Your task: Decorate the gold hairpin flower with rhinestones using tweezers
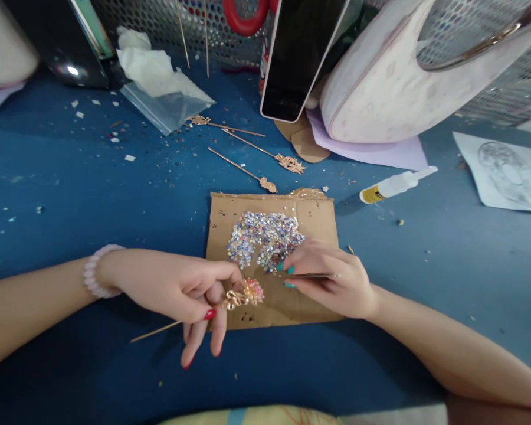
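Brown cardboard (321, 221) lies flat on the blue tabletop (115, 218), its far edge running straight just below a row of gold sticks and its near edge parallel to the person's lap. A heap of small glittering stones (265, 233) covers the middle of the far half; a margin of board shows around it, widest along the near side.

The left hand (168, 286) reaches in over the board's left edge, pinching a gold hair stick (236, 300) between thumb and fingers, the lower fingers spread loosely beneath. The ornament's pink flower head points right, above the board and just below the heap, while the bare end of the shaft sticks out past the hand over the tabletop.

The right hand (331, 280) comes across the opposite edge, its fingertips pressed together around a slim metal tool (312, 275) whose tip sits at the heap's near right border; whether it grips a stone is too small to tell. A narrow gap of cardboard separates this hand from the flower head.

To the right of the board, a white glue bottle (389, 188) lies well apart from the fingers, with blue surface between. Beyond the far edge, a phone (303, 59) leans upright near a pale bag (367, 88), closing off the back.
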The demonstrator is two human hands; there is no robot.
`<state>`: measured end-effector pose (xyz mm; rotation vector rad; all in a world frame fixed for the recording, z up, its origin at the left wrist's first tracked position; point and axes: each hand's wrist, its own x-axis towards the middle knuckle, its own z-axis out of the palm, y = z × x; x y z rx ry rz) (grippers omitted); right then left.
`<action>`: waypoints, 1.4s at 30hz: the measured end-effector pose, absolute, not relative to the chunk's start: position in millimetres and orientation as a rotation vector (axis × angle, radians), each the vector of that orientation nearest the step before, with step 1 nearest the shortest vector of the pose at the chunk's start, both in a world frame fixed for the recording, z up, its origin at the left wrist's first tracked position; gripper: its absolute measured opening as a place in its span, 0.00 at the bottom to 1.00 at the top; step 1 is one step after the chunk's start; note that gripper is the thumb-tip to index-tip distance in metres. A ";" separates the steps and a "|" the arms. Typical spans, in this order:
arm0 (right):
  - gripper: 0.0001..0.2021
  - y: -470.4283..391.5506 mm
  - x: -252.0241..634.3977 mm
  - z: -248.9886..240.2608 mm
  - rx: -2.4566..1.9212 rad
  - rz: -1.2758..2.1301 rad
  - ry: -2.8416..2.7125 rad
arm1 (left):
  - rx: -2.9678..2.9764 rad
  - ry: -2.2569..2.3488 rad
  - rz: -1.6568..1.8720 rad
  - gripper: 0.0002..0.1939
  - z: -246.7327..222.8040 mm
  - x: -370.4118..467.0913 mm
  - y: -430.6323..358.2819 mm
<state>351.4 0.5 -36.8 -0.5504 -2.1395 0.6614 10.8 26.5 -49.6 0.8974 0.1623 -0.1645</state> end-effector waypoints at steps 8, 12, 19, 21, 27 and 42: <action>0.05 0.2 353.4 -35.3 -0.567 0.648 -2.163 | 0.971 0.153 -0.231 0.38 -45.7 9.7 30.2; 0.06 0.7 352.5 -35.9 -0.575 0.615 -2.166 | 1.003 0.157 -0.236 0.43 -43.6 7.6 31.5; 0.08 0.1 352.8 -35.4 -0.648 0.614 -2.158 | 1.017 0.165 -0.235 0.42 -43.3 7.2 32.5; 0.09 0.0 353.1 -34.6 -0.661 0.604 -2.148 | 1.018 0.169 -0.240 0.41 -44.8 7.7 32.8; 0.08 0.8 354.7 -33.6 -0.677 0.633 -2.150 | 0.981 0.171 -0.263 0.38 -43.0 8.1 32.9; 0.07 0.0 353.7 -32.9 -0.593 0.660 -2.167 | 0.864 0.157 -0.189 0.27 -35.6 6.0 29.7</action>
